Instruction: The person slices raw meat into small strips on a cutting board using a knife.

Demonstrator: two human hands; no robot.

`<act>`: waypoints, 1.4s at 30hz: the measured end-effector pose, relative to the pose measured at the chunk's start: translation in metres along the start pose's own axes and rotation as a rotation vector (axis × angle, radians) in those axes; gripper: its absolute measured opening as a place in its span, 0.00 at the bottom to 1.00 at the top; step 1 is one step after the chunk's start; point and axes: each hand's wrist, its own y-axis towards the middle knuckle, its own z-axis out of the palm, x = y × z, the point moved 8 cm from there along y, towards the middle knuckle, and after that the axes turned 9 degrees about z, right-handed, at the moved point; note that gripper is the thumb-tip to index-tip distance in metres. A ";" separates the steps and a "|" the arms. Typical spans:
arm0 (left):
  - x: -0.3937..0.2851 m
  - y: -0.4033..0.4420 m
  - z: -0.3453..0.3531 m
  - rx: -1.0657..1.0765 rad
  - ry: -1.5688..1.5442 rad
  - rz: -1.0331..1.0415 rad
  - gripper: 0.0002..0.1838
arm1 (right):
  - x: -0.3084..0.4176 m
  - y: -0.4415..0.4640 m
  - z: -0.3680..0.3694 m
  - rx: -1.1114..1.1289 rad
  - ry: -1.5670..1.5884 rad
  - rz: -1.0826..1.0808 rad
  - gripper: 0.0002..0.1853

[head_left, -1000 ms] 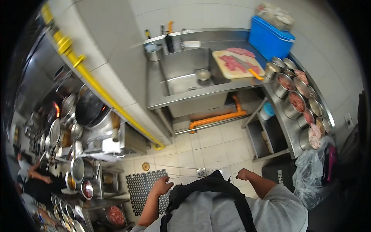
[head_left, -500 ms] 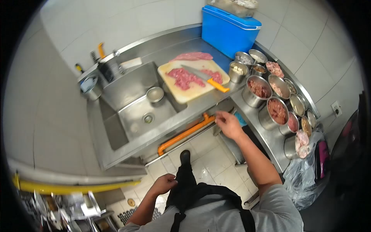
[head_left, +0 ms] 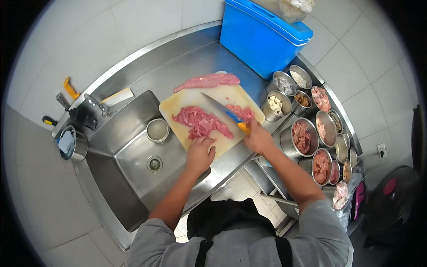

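Observation:
My right hand (head_left: 259, 139) is wrapped round the yellow-orange handle of a kitchen knife (head_left: 222, 108), whose blade lies over the cutting board (head_left: 227, 94) and points to the far left. On the board's near edge rests my left hand (head_left: 200, 155), fingers stretched out and thumb apart, against the lower side of a pile of sliced pink meat (head_left: 200, 122). A smaller heap of cut meat (head_left: 242, 112) lies beside the blade, partly hidden by the knife and hand. One long whole piece of meat (head_left: 208, 82) lies across the board's far edge.
Left of the board is a steel sink (head_left: 129, 178) with a metal bowl (head_left: 157, 130) in it. Steel containers of meat (head_left: 302, 138) crowd the right counter. A blue cooler (head_left: 264, 38) stands at the back. A utensil pot (head_left: 73, 143) sits at the sink's far-left corner.
Both hands have come forward to the board. My right hand has taken hold of the knife handle; my left hand has moved from beside my leg to the meat pile. My body is closer to the counter.

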 end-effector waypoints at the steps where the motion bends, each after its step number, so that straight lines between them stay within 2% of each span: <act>1: 0.006 0.011 0.003 -0.040 0.037 0.024 0.11 | -0.004 -0.002 0.001 0.004 -0.002 0.004 0.25; 6: 0.016 0.057 0.035 -0.084 0.193 0.157 0.10 | -0.038 -0.017 0.035 0.278 0.196 0.110 0.26; 8: 0.013 0.066 0.057 0.094 0.175 0.167 0.08 | -0.055 -0.009 0.030 0.263 0.179 0.111 0.26; 11: 0.020 0.058 0.077 0.134 0.248 0.171 0.08 | -0.071 0.002 0.022 0.233 0.169 0.106 0.24; 15: 0.004 0.063 0.060 0.116 0.325 0.144 0.10 | -0.071 0.005 0.024 0.254 0.239 0.090 0.22; 17: -0.015 0.080 0.050 0.034 0.477 0.264 0.13 | -0.073 0.009 0.022 0.265 0.306 0.061 0.21; 18: -0.012 0.085 0.055 0.037 0.486 0.259 0.13 | -0.072 0.010 0.018 0.266 0.362 0.045 0.20; 20: 0.009 0.087 0.094 0.375 0.408 0.245 0.13 | -0.073 0.011 0.017 0.281 0.394 0.051 0.19; 21: 0.020 0.092 0.099 0.377 0.410 0.245 0.13 | -0.075 0.012 0.016 0.286 0.414 0.065 0.19; 23: 0.045 0.107 0.099 0.303 0.280 0.061 0.13 | -0.078 0.010 0.018 0.289 0.402 0.063 0.19; 27: 0.024 0.116 0.105 0.205 0.122 0.157 0.14 | -0.085 0.012 0.028 0.297 0.368 0.049 0.21; 29: 0.007 0.102 0.110 0.331 0.316 0.203 0.15 | -0.083 0.009 0.025 0.309 0.350 0.078 0.21; 30: 0.004 0.100 0.107 0.326 0.311 0.209 0.15 | -0.080 0.011 0.022 0.322 0.333 0.089 0.21; 32: 0.004 0.095 0.083 0.019 0.207 0.182 0.16 | -0.076 0.009 0.024 0.307 0.274 0.075 0.20; 33: 0.003 0.094 0.087 0.029 0.198 0.180 0.16 | -0.073 0.004 0.025 0.298 0.221 0.058 0.19; 35: -0.002 0.092 0.080 -0.127 0.129 0.163 0.13 | -0.068 0.005 0.022 0.314 0.126 0.053 0.18; 36: 0.001 0.089 0.083 -0.123 0.122 0.165 0.13 | -0.065 0.005 0.020 0.322 0.030 0.033 0.16; 38: 0.003 0.086 0.106 0.117 0.137 0.274 0.09 | -0.062 -0.006 0.001 0.339 -0.019 0.059 0.15; 40: 0.000 0.092 0.097 0.049 0.098 0.232 0.08 | -0.058 -0.019 -0.017 0.363 -0.075 0.085 0.14; 42: 0.004 0.098 0.091 -0.016 0.070 0.189 0.06 | -0.050 -0.031 -0.028 0.364 -0.077 0.013 0.13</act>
